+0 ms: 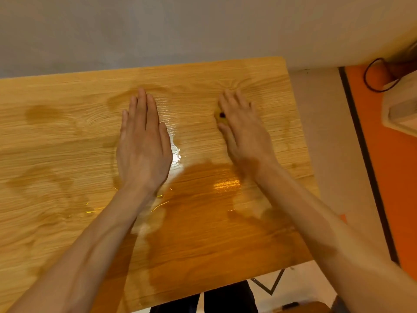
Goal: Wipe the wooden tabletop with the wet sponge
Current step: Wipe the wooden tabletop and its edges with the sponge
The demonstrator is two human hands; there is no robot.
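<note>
Both hands flat: left hand [143, 145], right hand [244, 134] over sponge [220, 115], wet tabletop [56, 154].

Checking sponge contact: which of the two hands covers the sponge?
The right hand: a yellow sponge peeks out beneath it. The left hand lies flat on bare tabletop.

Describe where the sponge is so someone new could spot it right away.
Start at the wooden tabletop and go to its right side, where the right hand lies flat. The sponge is the small yellow bit peeking out beside its fingers, mostly covered.
</note>
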